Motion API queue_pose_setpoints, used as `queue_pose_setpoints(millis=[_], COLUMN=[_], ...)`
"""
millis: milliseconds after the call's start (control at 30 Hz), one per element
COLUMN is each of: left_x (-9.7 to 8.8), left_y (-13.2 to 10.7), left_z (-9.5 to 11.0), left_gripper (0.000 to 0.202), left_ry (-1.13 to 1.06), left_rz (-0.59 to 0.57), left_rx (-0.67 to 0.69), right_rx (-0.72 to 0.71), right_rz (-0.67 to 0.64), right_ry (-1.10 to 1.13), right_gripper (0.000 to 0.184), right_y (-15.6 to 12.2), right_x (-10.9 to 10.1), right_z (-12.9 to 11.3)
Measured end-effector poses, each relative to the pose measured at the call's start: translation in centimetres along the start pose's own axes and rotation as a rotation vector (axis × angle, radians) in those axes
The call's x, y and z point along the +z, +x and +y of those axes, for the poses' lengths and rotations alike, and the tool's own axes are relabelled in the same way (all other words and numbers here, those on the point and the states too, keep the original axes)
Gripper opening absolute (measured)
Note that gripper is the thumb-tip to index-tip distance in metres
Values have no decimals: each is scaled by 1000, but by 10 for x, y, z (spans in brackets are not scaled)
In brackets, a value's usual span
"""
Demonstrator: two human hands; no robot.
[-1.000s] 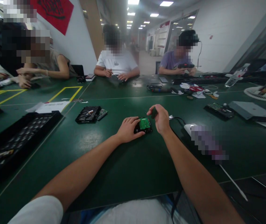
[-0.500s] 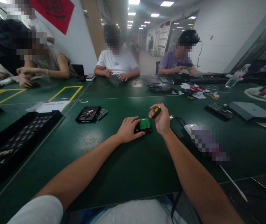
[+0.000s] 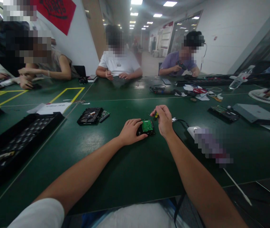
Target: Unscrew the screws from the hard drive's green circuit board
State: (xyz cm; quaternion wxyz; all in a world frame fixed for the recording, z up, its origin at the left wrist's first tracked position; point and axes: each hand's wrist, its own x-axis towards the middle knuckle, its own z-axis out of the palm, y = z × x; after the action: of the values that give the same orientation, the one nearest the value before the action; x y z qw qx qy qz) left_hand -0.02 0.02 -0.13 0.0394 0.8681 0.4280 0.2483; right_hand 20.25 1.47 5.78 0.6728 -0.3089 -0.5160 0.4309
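A small black hard drive with a green circuit board (image 3: 146, 126) on top lies on the green table (image 3: 130, 171) in front of me. My left hand (image 3: 130, 130) rests on the drive's left side, fingers curled over its edge. My right hand (image 3: 163, 120) is closed around a small yellow-and-black screwdriver (image 3: 156, 115), held upright just right of the board's far corner. Whether the tip touches the board is too small to tell.
Another opened black drive (image 3: 90, 116) lies further left, and a long black tray (image 3: 14, 142) lies at the far left. A white device with a cable (image 3: 193, 129) sits right of my hand. More drives (image 3: 222, 112) and a grey box (image 3: 255, 113) lie at right. Three people sit across the table.
My right hand turned the screwdriver and lowered it towards the board's far right corner. The left hand stayed on the drive.
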Motion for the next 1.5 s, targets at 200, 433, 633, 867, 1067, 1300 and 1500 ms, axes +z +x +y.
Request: queue_pose_setpoints(millis=[200,433,633,867,1067,1300,1500], left_x=[-1,-2,-2,-2,-2,-2,-3], left_y=[0,0,0,0,0,0,1], left_z=[1,1,2,1,2,1,2], left_gripper=[78,77,77,78,77,78,77], left_ry=[0,-8,-6,3,-4,-4,2], left_rz=[-16,-13,-9,-15,-11,-7,-12], left_rx=[-1,-9,-8,-4,-9,-1,-3], right_rx=[2,-17,-15,10,2,2,19], right_rz=[-1,51,-2,17,48,18,-20], right_ry=[5,-42,9,10,-31,-37,21], right_gripper=[43,33,31,41,36,35,44], right_y=[0,1,0,0,-2,-2,-2], right_x=[-4,-1,0,-2,5,5,1], right_z=[1,0,0,-2,-2,-4,-3])
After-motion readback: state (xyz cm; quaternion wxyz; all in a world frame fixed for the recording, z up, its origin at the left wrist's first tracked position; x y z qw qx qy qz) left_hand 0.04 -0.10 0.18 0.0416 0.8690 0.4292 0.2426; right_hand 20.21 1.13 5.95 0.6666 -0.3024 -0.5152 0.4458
